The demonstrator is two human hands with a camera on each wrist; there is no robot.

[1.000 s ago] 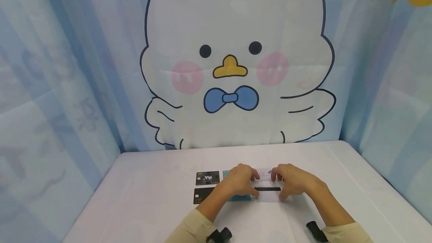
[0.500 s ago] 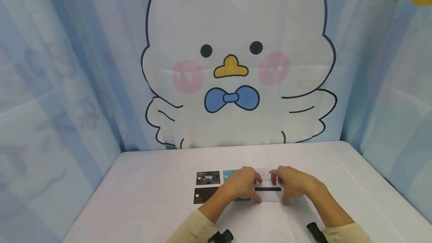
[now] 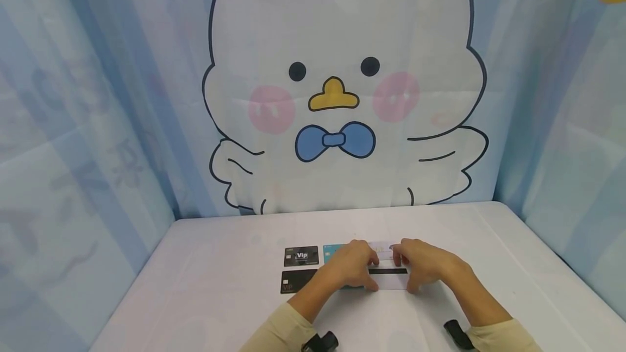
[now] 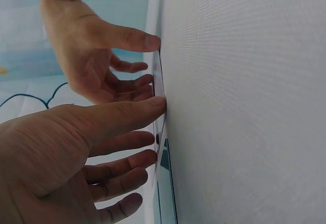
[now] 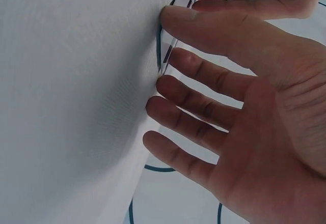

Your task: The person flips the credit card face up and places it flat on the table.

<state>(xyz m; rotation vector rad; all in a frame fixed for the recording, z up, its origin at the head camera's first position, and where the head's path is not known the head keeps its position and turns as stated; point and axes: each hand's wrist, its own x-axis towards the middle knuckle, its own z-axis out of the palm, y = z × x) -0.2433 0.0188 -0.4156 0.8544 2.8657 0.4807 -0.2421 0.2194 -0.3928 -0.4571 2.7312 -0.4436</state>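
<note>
A white card with a black stripe (image 3: 388,281) lies flat on the table between both hands. My left hand (image 3: 353,262) touches its left end, the thumb at the near corner and the other fingers toward the far side. At the right end, my right hand (image 3: 425,261) rests in the same way, thumb near and fingertips far. In both wrist views the fingers are mostly straight or loosely bent. Just beyond lies a pale purple card (image 3: 381,250), partly covered by fingers. A teal card (image 3: 330,251) sits left of it; another teal card is mostly hidden under my left hand.
Left of the hands lie a black Vip card (image 3: 300,256) and, nearer, a second black card (image 3: 293,282). The cards form two rows on a white-covered table (image 3: 210,287). Printed curtains (image 3: 122,124) enclose the table at the back and sides.
My left hand has shifted slightly right, along the striped card's left end. My right hand stays nearly still at the other end. The other cards keep their places.
</note>
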